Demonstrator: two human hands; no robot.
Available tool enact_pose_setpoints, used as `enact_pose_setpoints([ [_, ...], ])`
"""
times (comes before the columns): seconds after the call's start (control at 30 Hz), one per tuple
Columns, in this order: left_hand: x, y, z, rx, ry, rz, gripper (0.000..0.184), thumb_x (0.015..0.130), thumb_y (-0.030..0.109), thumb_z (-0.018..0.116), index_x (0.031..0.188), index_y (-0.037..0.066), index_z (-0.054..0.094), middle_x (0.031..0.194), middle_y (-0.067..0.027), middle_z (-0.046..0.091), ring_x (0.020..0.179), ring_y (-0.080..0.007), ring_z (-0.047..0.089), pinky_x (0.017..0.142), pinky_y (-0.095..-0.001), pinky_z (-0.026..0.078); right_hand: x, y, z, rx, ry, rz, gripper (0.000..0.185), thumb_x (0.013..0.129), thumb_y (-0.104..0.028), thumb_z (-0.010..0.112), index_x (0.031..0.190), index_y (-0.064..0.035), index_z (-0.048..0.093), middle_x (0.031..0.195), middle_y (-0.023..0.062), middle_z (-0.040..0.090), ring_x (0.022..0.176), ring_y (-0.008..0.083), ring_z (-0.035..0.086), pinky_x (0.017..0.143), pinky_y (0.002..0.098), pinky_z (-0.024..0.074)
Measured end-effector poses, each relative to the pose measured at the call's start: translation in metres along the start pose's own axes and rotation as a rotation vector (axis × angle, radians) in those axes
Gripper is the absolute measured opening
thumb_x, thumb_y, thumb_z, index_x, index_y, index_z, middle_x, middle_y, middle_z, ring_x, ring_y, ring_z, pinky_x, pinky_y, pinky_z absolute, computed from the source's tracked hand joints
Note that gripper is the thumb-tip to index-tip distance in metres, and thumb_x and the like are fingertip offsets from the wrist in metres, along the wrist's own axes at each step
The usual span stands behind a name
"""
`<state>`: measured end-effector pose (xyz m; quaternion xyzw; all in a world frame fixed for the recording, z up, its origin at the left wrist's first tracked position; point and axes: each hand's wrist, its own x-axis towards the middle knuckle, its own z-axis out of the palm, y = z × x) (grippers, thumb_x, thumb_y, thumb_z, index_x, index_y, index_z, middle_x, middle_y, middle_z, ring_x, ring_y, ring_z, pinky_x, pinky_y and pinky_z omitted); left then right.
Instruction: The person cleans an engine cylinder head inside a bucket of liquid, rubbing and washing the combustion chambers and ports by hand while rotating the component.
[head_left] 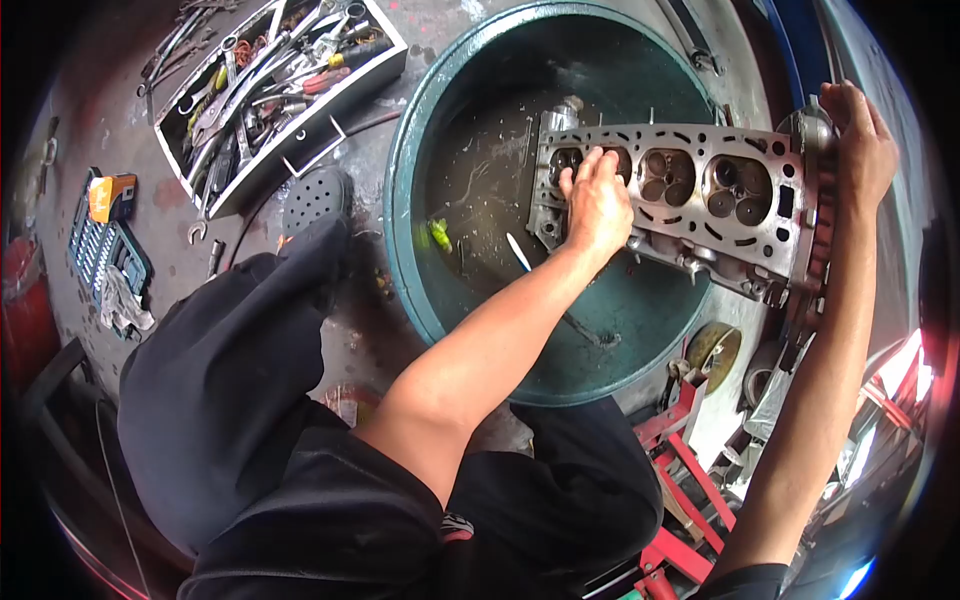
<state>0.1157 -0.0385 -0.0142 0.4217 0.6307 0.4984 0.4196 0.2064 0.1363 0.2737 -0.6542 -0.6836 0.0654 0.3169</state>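
A metal engine cylinder head (pixel 690 220) lies across the right side of a green round tub (pixel 405 110), its flat face with oval chambers turned up. My left hand (pixel 600 207) rests on that face, fingers stretched over the chambers towards its left end, holding nothing. At the right end, my right hand (pixel 862 145) grips the cylinder head's edge by a round metal part; some of its fingers are hidden. Dark liquid stands in the tub, where a brush with a white-tipped handle (pixel 518 250) and a small yellow-green thing (pixel 439 235) lie.
A metal toolbox (pixel 300 135) full of wrenches and other hand tools stands at the upper left. Left of my leg lies a socket set case (pixel 105 245) with an orange box (pixel 110 197). A red jack-like frame (pixel 690 450) stands at the lower right, near a round metal pan (pixel 714 350).
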Motion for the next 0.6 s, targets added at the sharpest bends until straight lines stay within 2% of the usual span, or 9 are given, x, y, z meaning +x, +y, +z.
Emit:
enact_pose_setpoints([
  [0.1, -0.012, 0.001, -0.015, -0.030, -0.108, -0.016, 0.037, 0.092, 0.006, 0.051, 0.128, 0.001, 0.052, 0.124, -0.0191, 0.061, 0.132, -0.0324, 0.044, 0.109, -0.0621, 0.020, 0.010, 0.000, -0.002, 0.006, 0.016, -0.031, 0.035, 0.091, -0.027, 0.061, 0.106, 0.0022, 0.072, 0.097, 0.0089, 0.075, 0.095, 0.0146, 0.071, 0.089, 0.0232, 0.0489],
  [0.13, -0.009, 0.000, -0.008, 0.019, -0.028, 0.025, 0.033, 0.091, 0.008, 0.052, 0.123, 0.002, 0.057, 0.118, -0.0141, 0.066, 0.129, -0.0307, 0.049, 0.109, -0.0523, 0.027, 0.012, 0.001, -0.002, 0.019, -0.002, -0.022, 0.035, 0.091, -0.027, 0.061, 0.106, 0.0017, 0.073, 0.097, 0.0089, 0.075, 0.096, 0.0145, 0.071, 0.089, 0.0232, 0.0486],
  [0.17, -0.002, -0.001, -0.007, 0.024, -0.040, 0.021, 0.033, 0.091, 0.008, 0.052, 0.123, 0.002, 0.057, 0.118, -0.0141, 0.066, 0.129, -0.0307, 0.049, 0.109, -0.0523, 0.027, 0.008, 0.006, -0.002, 0.024, -0.029, 0.002, 0.035, 0.091, -0.028, 0.061, 0.106, 0.0013, 0.073, 0.097, 0.0088, 0.075, 0.096, 0.0143, 0.070, 0.090, 0.0232, 0.0483],
  [0.27, 0.016, -0.007, -0.023, 0.376, -0.019, 0.217, 0.027, 0.090, 0.008, 0.053, 0.116, 0.005, 0.061, 0.116, -0.0138, 0.066, 0.129, -0.0293, 0.050, 0.107, -0.0559, 0.026, 0.003, 0.002, 0.000, -0.069, 0.000, -0.025, 0.035, 0.092, -0.028, 0.060, 0.106, 0.0013, 0.073, 0.096, 0.0085, 0.075, 0.096, 0.0143, 0.070, 0.090, 0.0237, 0.0484],
  [0.3, 0.024, -0.032, -0.024, 0.334, -0.024, 0.176, 0.037, 0.085, 0.005, 0.056, 0.122, 0.002, 0.058, 0.117, -0.0168, 0.065, 0.129, -0.0308, 0.047, 0.109, -0.0628, 0.021, 0.004, 0.000, 0.000, -0.093, 0.019, -0.025, 0.035, 0.092, -0.028, 0.061, 0.105, 0.0015, 0.073, 0.095, 0.0083, 0.075, 0.095, 0.0144, 0.070, 0.090, 0.0238, 0.0484],
  [0.4, 0.061, -0.038, -0.069, 0.459, 0.256, -0.067, 0.037, 0.082, 0.006, 0.060, 0.119, 0.002, 0.058, 0.117, -0.0155, 0.065, 0.123, -0.0343, 0.050, 0.104, -0.0520, 0.033, 0.002, -0.002, 0.001, 0.002, 0.038, 0.003, 0.034, 0.091, -0.028, 0.062, 0.104, 0.0018, 0.073, 0.094, 0.0084, 0.075, 0.093, 0.0138, 0.070, 0.089, 0.0238, 0.0490],
  [0.47, 0.096, -0.076, -0.077, 0.712, 0.072, -0.160, 0.041, 0.093, 0.019, 0.049, 0.133, 0.009, 0.051, 0.123, -0.0152, 0.064, 0.130, -0.0346, 0.046, 0.106, -0.0553, 0.035, 0.007, 0.003, 0.000, 0.016, 0.011, -0.008, 0.033, 0.091, -0.028, 0.064, 0.105, 0.0013, 0.073, 0.094, 0.0090, 0.075, 0.093, 0.0141, 0.070, 0.089, 0.0239, 0.0496],
  [0.5, 0.111, -0.095, -0.080, 0.810, 0.014, -0.218, 0.052, 0.088, 0.019, 0.057, 0.138, 0.013, 0.049, 0.130, -0.0132, 0.062, 0.133, -0.0364, 0.043, 0.106, -0.0542, 0.036, 0.009, 0.003, 0.001, 0.022, 0.004, -0.024, 0.033, 0.091, -0.028, 0.064, 0.105, 0.0013, 0.073, 0.094, 0.0090, 0.075, 0.093, 0.0141, 0.070, 0.089, 0.0239, 0.0496],
  [0.6, 0.118, -0.122, -0.078, 0.983, -0.112, -0.199, 0.049, 0.097, 0.033, 0.045, 0.144, 0.017, 0.045, 0.140, -0.0143, 0.053, 0.143, -0.0344, 0.031, 0.112, -0.0558, 0.031, 0.016, 0.003, 0.000, 0.120, 0.017, 0.006, 0.032, 0.089, -0.026, 0.065, 0.107, 0.0001, 0.073, 0.093, 0.0089, 0.075, 0.093, 0.0168, 0.071, 0.095, 0.0263, 0.0495],
])
